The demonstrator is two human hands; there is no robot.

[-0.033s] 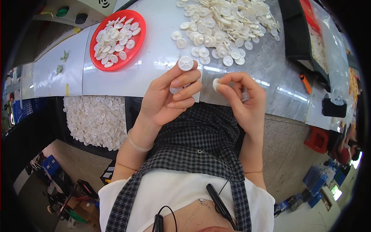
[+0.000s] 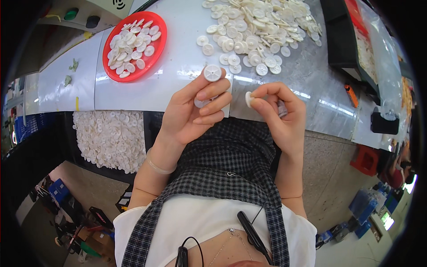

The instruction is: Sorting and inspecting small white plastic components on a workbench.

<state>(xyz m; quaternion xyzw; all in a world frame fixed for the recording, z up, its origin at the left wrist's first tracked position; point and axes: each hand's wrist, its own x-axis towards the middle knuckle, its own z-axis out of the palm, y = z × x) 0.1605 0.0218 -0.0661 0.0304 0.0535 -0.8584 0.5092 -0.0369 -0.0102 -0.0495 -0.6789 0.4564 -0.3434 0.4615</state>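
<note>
Hands: two, left hand (image 2: 195,111) and right hand (image 2: 278,113). 
White toothed discs in grip: two, one gear disc (image 2: 212,73) at left fingertips, one smaller white disc (image 2: 249,99) pinched by right. 
Red round trays: one, red tray (image 2: 138,44) on surface (image 2: 178,75); holds roughly two dozen white discs. 
Loose pile of discs (image 2: 255,31) on surface: one heap, too many to count. 
Bin of white discs (image 2: 111,138) below surface edge: one, contents uncountable. 
Orange marker (image 2: 351,95): one.
</note>
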